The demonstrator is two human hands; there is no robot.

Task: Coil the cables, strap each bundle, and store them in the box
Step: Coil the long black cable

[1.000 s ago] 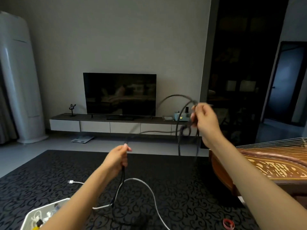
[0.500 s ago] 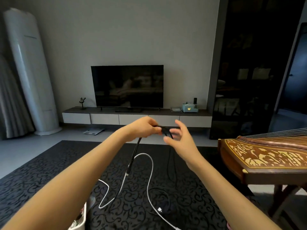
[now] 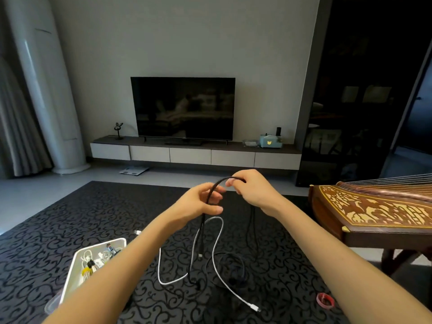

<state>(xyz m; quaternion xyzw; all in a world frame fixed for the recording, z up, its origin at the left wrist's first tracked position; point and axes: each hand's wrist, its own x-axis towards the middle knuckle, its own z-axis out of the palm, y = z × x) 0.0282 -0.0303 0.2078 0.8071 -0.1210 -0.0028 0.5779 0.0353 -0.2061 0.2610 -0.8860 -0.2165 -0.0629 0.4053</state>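
A black cable (image 3: 203,232) arcs between both hands in front of me. My left hand (image 3: 198,204) holds it with fingers curled round it, and the rest hangs down to the rug. My right hand (image 3: 251,190) pinches the top of the arc just to the right. A white cable (image 3: 217,265) lies in loose curves on the rug below, untouched. A white box (image 3: 70,277) with several bundled cables sits on the rug at the lower left, partly behind my left forearm.
A red strap (image 3: 325,300) lies on the patterned black rug at the lower right. A wooden zither (image 3: 374,211) on a stand is at the right. The TV unit (image 3: 194,155) runs along the far wall, with a tall white air conditioner (image 3: 46,90) to its left.
My hands were apart a second ago, with loops in the right hand. They came together and now hold one short arc of black cable between them. The view has tilted down, showing the box.
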